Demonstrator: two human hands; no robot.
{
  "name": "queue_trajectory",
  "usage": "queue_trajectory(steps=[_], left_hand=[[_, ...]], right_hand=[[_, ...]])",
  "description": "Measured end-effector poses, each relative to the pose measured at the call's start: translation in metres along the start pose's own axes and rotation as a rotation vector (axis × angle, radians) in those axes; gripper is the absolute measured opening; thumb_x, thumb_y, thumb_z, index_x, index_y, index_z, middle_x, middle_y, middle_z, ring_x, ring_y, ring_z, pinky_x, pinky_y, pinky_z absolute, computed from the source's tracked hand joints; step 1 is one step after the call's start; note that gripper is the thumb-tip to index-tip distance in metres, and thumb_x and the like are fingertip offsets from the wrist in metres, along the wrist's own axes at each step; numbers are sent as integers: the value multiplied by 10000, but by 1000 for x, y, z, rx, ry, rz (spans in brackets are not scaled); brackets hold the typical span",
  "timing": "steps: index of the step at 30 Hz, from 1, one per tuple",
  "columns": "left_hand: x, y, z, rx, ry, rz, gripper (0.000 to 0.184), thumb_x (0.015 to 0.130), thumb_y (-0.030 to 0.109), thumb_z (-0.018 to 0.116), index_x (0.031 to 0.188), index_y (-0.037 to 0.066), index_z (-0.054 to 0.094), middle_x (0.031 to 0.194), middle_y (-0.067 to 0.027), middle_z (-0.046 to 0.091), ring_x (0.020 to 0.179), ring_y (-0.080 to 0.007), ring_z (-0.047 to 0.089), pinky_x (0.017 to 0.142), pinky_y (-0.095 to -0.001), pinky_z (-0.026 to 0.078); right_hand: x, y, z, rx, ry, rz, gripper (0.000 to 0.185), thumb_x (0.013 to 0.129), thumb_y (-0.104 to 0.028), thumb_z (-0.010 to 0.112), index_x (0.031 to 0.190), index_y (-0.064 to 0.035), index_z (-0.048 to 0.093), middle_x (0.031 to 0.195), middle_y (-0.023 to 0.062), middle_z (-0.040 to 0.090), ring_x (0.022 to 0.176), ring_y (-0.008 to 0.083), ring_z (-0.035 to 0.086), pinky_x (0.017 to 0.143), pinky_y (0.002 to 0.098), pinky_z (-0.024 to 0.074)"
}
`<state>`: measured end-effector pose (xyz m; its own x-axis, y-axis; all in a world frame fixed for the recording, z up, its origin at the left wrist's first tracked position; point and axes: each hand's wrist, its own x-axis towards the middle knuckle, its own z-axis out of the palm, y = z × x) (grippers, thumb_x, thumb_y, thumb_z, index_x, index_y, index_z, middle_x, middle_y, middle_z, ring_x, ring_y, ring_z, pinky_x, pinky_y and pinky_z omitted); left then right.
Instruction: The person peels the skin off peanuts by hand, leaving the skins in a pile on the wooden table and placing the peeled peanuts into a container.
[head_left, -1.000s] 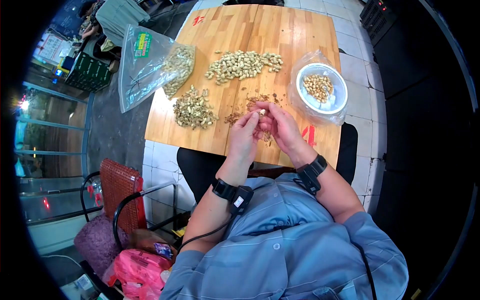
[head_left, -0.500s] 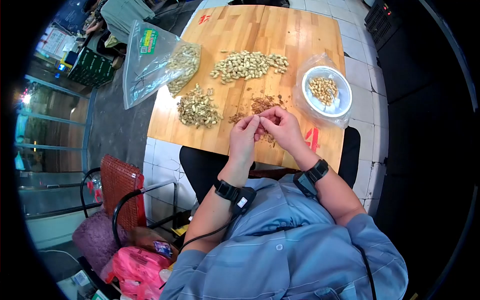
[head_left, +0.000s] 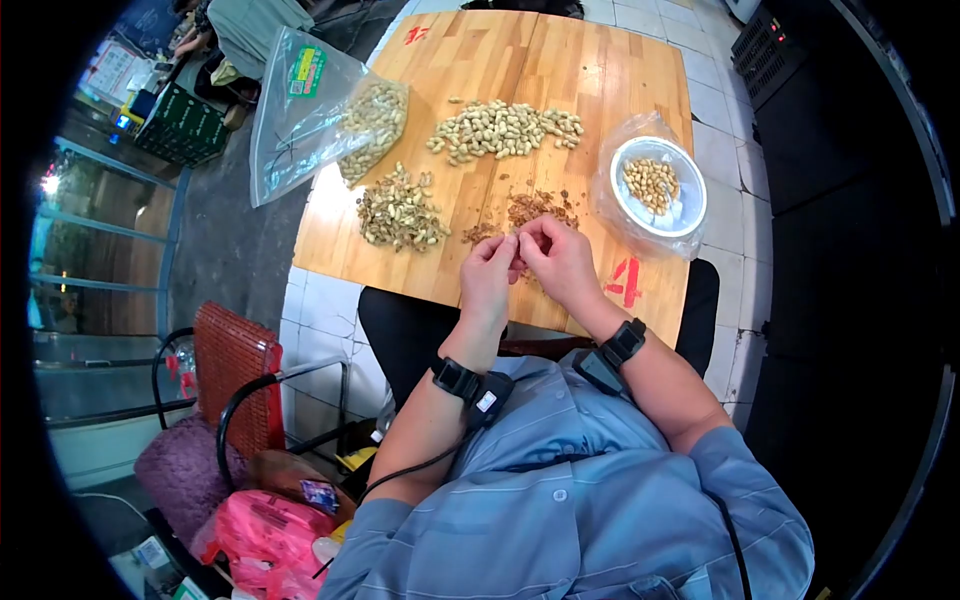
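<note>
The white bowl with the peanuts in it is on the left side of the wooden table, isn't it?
Not quite: the white bowl with the peanuts in it is on the right side of the wooden table, as the head view shows.

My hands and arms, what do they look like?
The left hand and right hand are bare. Both wrists wear black straps with dark boxy devices; the left one bears a small white label. A black cable runs along the left forearm. Sleeves are short and blue.
</note>
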<state>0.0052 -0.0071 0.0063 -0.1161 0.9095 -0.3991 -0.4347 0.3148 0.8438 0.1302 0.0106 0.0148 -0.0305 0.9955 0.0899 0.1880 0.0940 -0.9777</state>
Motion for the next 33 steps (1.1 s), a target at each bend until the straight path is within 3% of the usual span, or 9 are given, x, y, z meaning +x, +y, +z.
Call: queue_trajectory(steps=[5, 14, 18, 23, 26, 29, 33], left_hand=[[4, 10, -13, -230, -85, -55, 113, 956, 154, 623, 1011, 57, 639, 810, 5, 632, 675, -64, 559, 589, -192, 439], [13, 28, -61, -352, -9, -48, 126, 959, 174, 629, 1042, 81, 639, 848, 5, 643, 712, -59, 580, 617, -181, 462], [22, 36, -85, -362, 50, 33, 127, 960, 172, 626, 1045, 77, 638, 857, 2, 643, 723, -62, 584, 621, -185, 464], [28, 44, -88, -316, 93, 107, 134, 959, 170, 628, 1047, 69, 635, 871, -7, 651, 728, -69, 585, 602, -188, 444], [33, 42, -82, -221, 143, 139, 174, 952, 179, 640, 1069, 50, 647, 874, -9, 650, 707, -69, 576, 581, -182, 418], [38, 31, -75, 96, 209, 270, 182, 942, 158, 649, 1052, 15, 674, 885, -16, 646, 706, -91, 589, 606, -202, 449], [25, 32, -43, 654, 252, 673, 127, 903, 86, 659, 998, 11, 697, 872, -48, 624, 739, -142, 624, 689, -263, 509]], right_hand=[[20, 8, 4, 466, -165, 276, 158, 941, -168, 610, 963, -12, 626, 744, 38, 656, 632, 92, 609, 575, 249, 500], [66, 5, 64, 443, -255, 413, 166, 944, -149, 604, 1004, 5, 617, 815, 62, 649, 681, 122, 617, 621, 250, 523], [79, -5, 102, 457, -331, 462, 279, 963, -127, 531, 1192, 29, 565, 975, 117, 661, 762, 150, 639, 667, 260, 541], [80, 4, 118, 535, -348, 464, 330, 1018, -177, 432, 1266, 20, 525, 1053, 137, 659, 839, 153, 647, 744, 270, 541], [73, -1, 109, 585, -301, 529, 350, 1029, -211, 399, 1236, 33, 540, 1038, 140, 657, 840, 180, 652, 768, 290, 546], [61, 3, 98, 723, -299, 613, 368, 1036, -250, 391, 1191, 33, 570, 1007, 137, 661, 837, 194, 655, 771, 296, 548], [51, 4, 84, 860, -255, 653, 392, 1044, -279, 380, 1126, 27, 610, 948, 116, 666, 828, 186, 655, 755, 300, 554]])
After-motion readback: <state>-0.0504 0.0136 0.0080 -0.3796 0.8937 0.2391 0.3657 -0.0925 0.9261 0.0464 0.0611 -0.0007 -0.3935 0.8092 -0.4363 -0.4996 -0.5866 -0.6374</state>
